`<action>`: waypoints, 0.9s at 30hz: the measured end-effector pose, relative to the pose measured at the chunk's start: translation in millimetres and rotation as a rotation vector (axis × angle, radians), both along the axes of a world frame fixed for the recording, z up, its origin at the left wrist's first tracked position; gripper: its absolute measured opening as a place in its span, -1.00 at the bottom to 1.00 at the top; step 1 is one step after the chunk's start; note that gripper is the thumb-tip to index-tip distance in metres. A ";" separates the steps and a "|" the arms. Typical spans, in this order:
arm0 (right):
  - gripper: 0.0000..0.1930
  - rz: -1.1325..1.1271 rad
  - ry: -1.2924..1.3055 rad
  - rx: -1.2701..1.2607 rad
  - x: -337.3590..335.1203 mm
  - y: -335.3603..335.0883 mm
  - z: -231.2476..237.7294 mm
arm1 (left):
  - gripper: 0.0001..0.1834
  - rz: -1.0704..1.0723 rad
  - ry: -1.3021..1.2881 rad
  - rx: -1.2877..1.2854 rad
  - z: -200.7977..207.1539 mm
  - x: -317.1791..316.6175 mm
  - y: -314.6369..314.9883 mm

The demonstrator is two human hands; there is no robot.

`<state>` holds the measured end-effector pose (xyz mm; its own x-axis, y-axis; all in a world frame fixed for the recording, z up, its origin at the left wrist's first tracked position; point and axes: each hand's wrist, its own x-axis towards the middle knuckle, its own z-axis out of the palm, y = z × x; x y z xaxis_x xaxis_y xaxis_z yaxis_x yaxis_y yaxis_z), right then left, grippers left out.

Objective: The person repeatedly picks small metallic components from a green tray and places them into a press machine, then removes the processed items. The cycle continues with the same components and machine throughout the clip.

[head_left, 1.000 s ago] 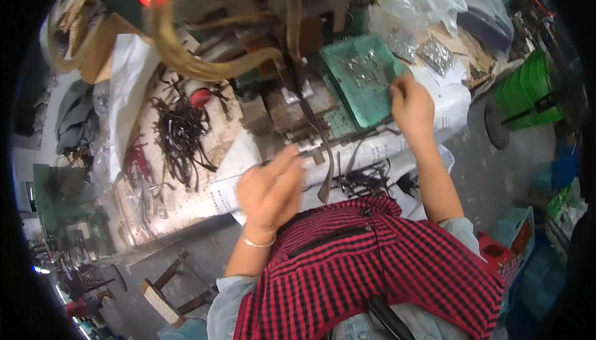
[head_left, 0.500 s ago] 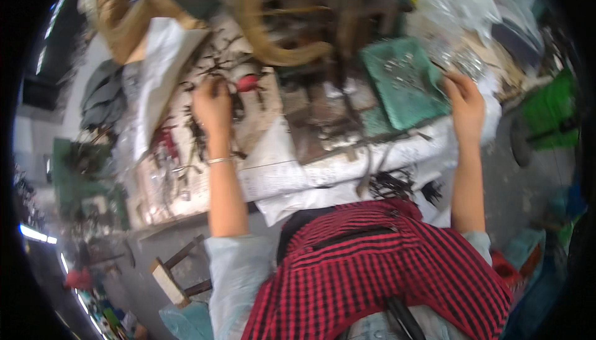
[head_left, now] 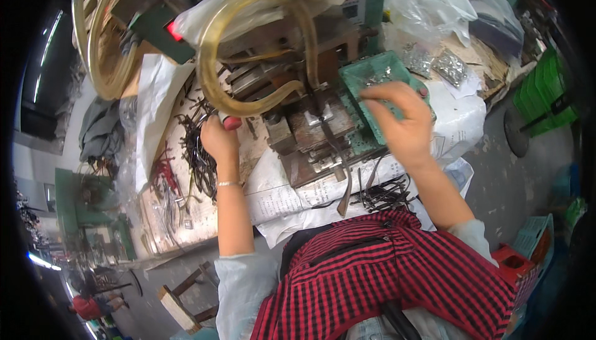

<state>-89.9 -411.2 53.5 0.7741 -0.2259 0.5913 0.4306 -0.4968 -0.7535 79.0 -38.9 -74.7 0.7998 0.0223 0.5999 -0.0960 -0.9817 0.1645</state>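
Note:
My left hand [head_left: 218, 141] is closed on the left of the bench, its curled fingers beside a red knob [head_left: 231, 122]; what they hold, if anything, is hidden. Dark strips [head_left: 202, 175] lie in a heap around that hand. Over the green tray [head_left: 355, 78] is my right hand [head_left: 403, 122], slightly blurred, thumb and forefinger brought together and pointing left. Anything in that pinch is too small to name. Small shiny metal pieces [head_left: 380, 79] lie in the tray. A long dark strap [head_left: 335, 144] hangs over the front of the machine's metal block [head_left: 298, 135], below a bright metal piece [head_left: 318, 116].
A thick yellowish hose [head_left: 208, 60] loops above the machine. Bags of small metal parts [head_left: 452, 68] lie at the back right. More dark strips [head_left: 385, 194] rest at the bench's front edge on white paper [head_left: 279, 203]. Green crates [head_left: 540, 101] stand right, a stool [head_left: 180, 309] lower left.
My right hand has moved left from the tray's right edge to over the tray. My left hand has shifted right, close to the red knob. The whole view has shifted.

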 end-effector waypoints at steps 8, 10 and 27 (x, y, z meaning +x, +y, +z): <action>-0.55 0.070 0.066 0.492 22.1 54.1 -9.7 | -0.72 -0.339 0.316 -1.329 33.0 -78.2 -22.1; -0.53 0.163 0.124 0.567 18.2 58.8 -8.3 | -0.74 -0.374 0.189 -1.222 41.2 -95.4 -28.4; -0.68 -0.321 0.330 -0.528 24.1 -37.2 -91.4 | -0.77 -0.977 -0.447 -0.063 137.2 -148.7 -168.1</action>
